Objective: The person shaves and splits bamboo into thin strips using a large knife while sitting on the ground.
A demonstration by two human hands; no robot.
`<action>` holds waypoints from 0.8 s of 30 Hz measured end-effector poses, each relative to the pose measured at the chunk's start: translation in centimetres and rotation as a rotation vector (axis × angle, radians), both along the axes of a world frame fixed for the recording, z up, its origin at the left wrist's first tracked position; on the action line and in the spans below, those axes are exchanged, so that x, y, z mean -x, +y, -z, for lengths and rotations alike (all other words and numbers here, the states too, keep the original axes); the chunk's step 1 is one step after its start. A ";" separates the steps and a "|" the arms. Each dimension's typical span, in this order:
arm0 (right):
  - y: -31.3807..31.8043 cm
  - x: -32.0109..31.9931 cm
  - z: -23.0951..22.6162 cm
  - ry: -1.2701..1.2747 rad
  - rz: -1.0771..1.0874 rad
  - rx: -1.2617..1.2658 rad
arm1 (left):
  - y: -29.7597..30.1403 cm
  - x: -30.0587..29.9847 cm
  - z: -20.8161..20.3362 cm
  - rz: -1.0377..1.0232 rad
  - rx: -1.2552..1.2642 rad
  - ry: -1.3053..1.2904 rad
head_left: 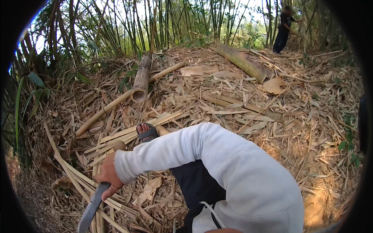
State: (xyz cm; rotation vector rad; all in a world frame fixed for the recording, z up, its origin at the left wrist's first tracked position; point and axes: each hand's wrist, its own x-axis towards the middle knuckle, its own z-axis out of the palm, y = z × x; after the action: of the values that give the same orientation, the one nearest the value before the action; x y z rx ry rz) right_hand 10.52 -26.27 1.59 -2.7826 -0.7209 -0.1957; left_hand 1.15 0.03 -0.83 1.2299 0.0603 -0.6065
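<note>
One machete (pixel 91 207) is gripped in the right hand (pixel 109 173), fingers wrapped around its handle, blade slanting down over pale split bamboo strips (pixel 120 134) on the leaf litter. The left hand is out of view (so I cannot tell its state). A sandalled foot (pixel 147 132) stands by the strips; beyond lies a hollow bamboo section (pixel 142 77), and another person (pixel 284 30) stands farther off.

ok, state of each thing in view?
Right hand: closed, gripping
Knife: in that hand, blade bare
Split bamboo strips: loose, overlapping
Thick bamboo section: lying, near end open
Thin pole: lying
Greenish log: lying
Sandal: worn
Background person: standing
</note>
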 end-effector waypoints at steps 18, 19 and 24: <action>1.1 5.0 -0.3 -0.009 0.079 -0.019 | -0.4 1.7 -0.7 0.061 0.007 0.029; 1.4 5.0 0.2 -0.056 0.024 0.006 | -0.4 1.8 -0.9 0.060 0.001 0.025; 2.5 5.2 2.6 -0.278 -0.088 -0.069 | 0.0 2.4 -1.5 0.050 -0.017 0.010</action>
State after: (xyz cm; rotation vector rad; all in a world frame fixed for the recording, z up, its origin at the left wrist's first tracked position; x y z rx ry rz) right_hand 5.37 -23.73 -0.99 -2.6802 -0.8801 -0.5869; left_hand -1.27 0.02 0.66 1.2474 0.0431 -0.6572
